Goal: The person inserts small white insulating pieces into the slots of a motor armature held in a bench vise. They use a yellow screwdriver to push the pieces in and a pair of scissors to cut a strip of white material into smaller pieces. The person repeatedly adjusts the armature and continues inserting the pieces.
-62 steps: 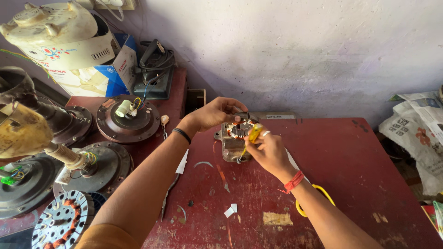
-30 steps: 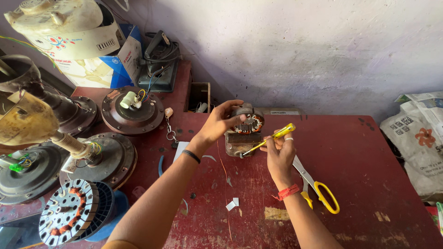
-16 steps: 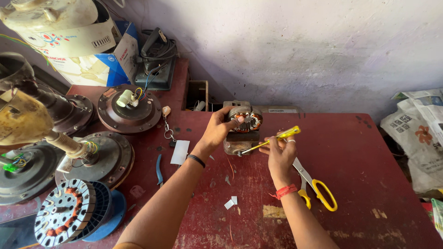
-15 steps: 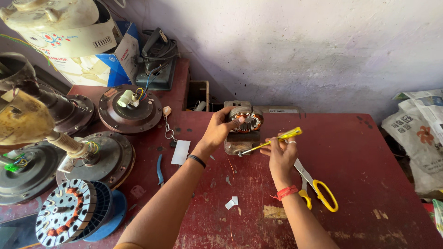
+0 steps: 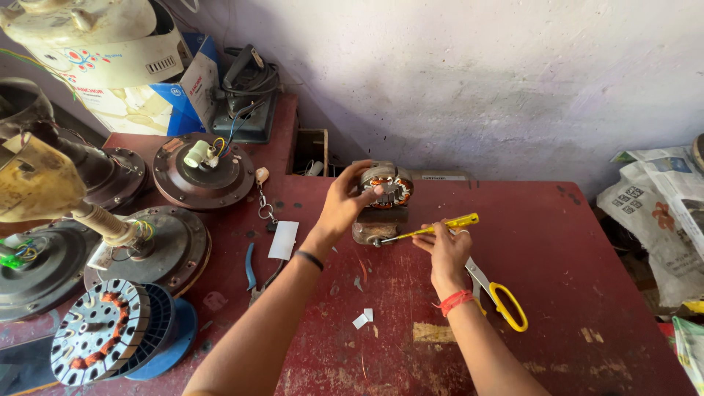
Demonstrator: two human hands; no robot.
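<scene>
Head view: left hand [image 5: 345,205] clasps motor [image 5: 383,199], right hand [image 5: 444,246] pinches screwdriver [image 5: 433,229].

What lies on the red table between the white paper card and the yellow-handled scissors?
The head view shows the person's left forearm, white paper scraps and right hand holding a yellow screwdriver.

Single head-mounted view, looking steeply down from above the near edge of the red table [image 5: 587,242] toward the far wall [image 5: 477,81]; both forearms enter from the bottom edge, at close range.
</scene>
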